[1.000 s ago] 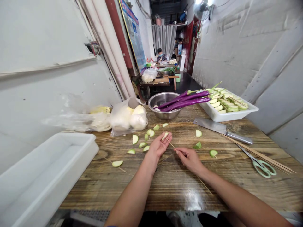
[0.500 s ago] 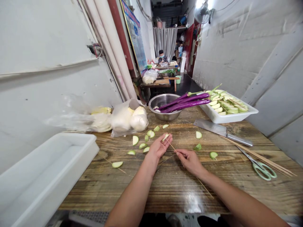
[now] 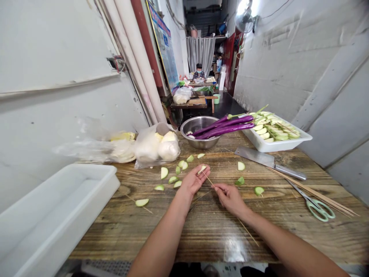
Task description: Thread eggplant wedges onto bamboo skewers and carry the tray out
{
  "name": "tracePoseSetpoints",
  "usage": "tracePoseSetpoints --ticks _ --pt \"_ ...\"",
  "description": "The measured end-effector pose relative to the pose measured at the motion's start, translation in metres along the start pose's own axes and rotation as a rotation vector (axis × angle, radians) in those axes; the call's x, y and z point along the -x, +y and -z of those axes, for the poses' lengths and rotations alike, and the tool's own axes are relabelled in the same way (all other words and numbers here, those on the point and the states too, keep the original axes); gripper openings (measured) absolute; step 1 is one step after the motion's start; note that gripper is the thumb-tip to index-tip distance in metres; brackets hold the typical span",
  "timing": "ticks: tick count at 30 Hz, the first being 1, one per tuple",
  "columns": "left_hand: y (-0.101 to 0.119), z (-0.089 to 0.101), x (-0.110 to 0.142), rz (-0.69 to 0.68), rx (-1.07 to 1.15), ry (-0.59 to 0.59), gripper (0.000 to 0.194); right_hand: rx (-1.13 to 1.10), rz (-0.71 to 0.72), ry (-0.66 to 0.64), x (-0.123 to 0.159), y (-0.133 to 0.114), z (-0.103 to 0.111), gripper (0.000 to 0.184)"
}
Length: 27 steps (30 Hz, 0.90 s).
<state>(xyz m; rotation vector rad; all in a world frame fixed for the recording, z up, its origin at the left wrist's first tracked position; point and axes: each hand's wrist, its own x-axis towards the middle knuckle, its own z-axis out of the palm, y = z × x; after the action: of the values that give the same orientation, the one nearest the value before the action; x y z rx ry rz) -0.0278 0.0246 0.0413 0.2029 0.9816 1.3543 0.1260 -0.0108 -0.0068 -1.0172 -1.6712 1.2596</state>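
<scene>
A pale half-moon vegetable slice with green skin rests in the fingers of my left hand, palm turned up. My right hand pinches a thin wooden skewer, whose far end meets the slice; whether it has gone into the flesh is hard to see. The skewer's long tail comes out under my right wrist. Several similar slices lie left of and beyond my left hand. Another slice sits across a skewer at the left. More pieces lie to the right.
A steel bowl holds long purple eggplants. Behind right, a white tray contains skewered slices. A cleaver, scissors and loose skewers lie right. Left are a deep white tray and bagged white vegetables. A person sits far back.
The view has shifted very slightly. Both hands keep nearly the same pose, with the slice and skewer still held between them.
</scene>
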Motion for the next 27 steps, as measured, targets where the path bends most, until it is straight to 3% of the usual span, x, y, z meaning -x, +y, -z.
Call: tracePoseSetpoints --ticks 27 --pt "-0.004 0.0 0.001 0.088 0.001 -0.033 0.012 0.035 0.099 0.076 0.002 0.007 -0.012 0.032"
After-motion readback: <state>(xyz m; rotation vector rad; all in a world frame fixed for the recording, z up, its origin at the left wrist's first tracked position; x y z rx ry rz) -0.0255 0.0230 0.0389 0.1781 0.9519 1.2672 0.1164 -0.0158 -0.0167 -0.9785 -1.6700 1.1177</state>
